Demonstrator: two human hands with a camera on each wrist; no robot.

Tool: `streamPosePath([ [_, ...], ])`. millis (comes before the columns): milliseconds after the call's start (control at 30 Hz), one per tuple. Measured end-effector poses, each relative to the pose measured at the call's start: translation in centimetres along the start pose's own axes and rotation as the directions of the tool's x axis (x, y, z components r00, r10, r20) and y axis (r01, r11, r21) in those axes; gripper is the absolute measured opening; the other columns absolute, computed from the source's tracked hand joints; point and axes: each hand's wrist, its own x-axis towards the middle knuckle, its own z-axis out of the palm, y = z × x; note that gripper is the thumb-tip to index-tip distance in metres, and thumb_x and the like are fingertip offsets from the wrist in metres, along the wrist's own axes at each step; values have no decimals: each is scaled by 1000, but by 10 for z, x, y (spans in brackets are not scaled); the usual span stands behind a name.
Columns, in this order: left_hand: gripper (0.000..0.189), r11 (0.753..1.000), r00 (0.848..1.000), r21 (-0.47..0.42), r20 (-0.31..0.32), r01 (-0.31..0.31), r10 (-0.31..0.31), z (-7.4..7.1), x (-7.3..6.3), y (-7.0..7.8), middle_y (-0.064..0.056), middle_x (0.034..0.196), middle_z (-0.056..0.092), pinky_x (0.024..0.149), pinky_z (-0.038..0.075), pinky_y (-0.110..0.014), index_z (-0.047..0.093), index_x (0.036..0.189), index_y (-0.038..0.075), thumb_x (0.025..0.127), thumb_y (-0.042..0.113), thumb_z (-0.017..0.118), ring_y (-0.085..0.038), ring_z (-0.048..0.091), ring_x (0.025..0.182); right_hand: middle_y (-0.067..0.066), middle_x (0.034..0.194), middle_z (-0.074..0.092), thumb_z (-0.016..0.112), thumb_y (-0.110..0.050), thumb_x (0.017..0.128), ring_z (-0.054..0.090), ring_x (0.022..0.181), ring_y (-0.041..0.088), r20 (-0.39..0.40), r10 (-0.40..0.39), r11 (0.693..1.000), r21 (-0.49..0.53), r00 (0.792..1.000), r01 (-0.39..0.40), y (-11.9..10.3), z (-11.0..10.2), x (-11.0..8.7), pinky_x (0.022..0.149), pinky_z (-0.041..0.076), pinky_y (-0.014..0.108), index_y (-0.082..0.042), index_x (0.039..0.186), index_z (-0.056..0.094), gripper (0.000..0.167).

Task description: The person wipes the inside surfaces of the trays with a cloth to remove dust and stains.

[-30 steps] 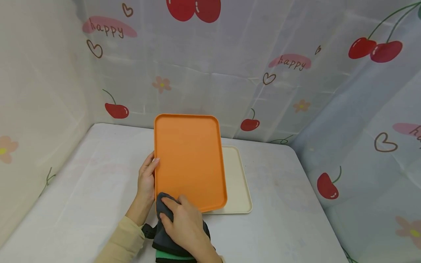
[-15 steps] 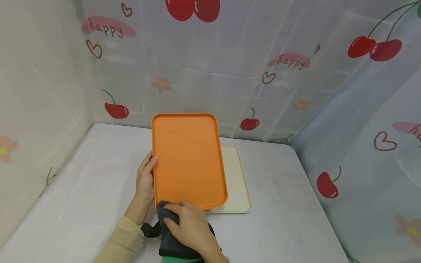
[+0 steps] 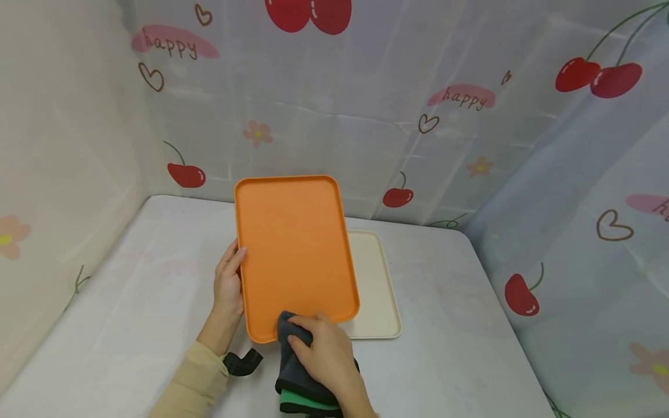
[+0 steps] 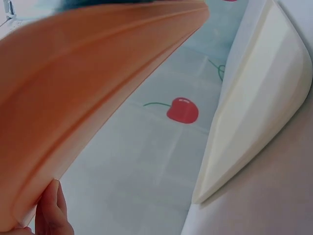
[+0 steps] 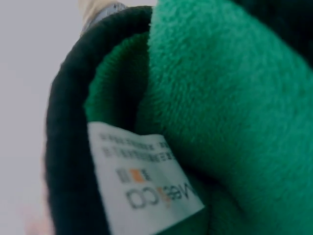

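Observation:
An orange tray (image 3: 295, 255) is held tilted up off the table, its near end low. My left hand (image 3: 228, 283) grips its left edge, thumb on the rim; in the left wrist view the tray (image 4: 83, 93) fills the upper left with a fingertip (image 4: 49, 205) at its edge. My right hand (image 3: 324, 354) holds a dark grey and green cloth (image 3: 298, 377) against the tray's near end. The right wrist view shows only the green cloth (image 5: 230, 98) and its white label (image 5: 142, 181).
A cream tray (image 3: 373, 287) lies flat on the white table (image 3: 130, 302) behind and to the right of the orange one. A black strap (image 3: 243, 363) sits by the left wrist. Cherry-print sheeting walls the table on three sides.
The orange tray has swung a little to the left and tilted up more. My right hand has slid the cloth to the right along the tray's near end.

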Motion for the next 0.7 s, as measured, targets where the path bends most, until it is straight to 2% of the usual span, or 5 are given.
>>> streamPosePath([
  [267,42,1000,1000,14,-17,5,-4,0,0,1,5,112,64,81,56,-23,45,145,11,104,19,47,-8,64,96,-4,80,55,73,-27,84,42,61,7,-107,99,995,-16,989,-102,26,-11,-1,51,32,22,-28,113,74,28],
  [400,44,999,1000,38,-5,4,-3,-1,1,2,5,115,62,82,55,-22,43,147,11,104,21,47,-8,63,98,-2,80,58,73,-27,84,45,60,8,-166,167,984,-33,972,-175,42,-18,1,50,34,23,-26,111,75,27],
  [500,46,999,1000,52,7,-9,9,-1,1,2,4,117,61,83,55,-21,41,148,10,104,21,47,-8,63,100,0,81,59,73,-27,84,47,61,11,-209,229,968,-50,951,-245,52,-23,2,51,35,26,-25,112,75,28],
  [600,46,998,1000,65,16,-12,11,-2,1,1,4,118,60,83,55,-22,40,149,10,105,22,46,-8,62,101,1,82,59,73,-28,84,48,60,13,-227,275,954,-59,934,-295,59,-28,3,51,36,28,-24,113,74,29],
  [700,47,997,1000,71,13,1,-2,-3,2,0,5,121,58,84,54,-22,39,150,11,105,22,46,-8,61,103,2,83,60,73,-28,85,50,62,14,-217,290,949,-59,932,-309,60,-31,3,50,36,28,-24,114,74,29],
])
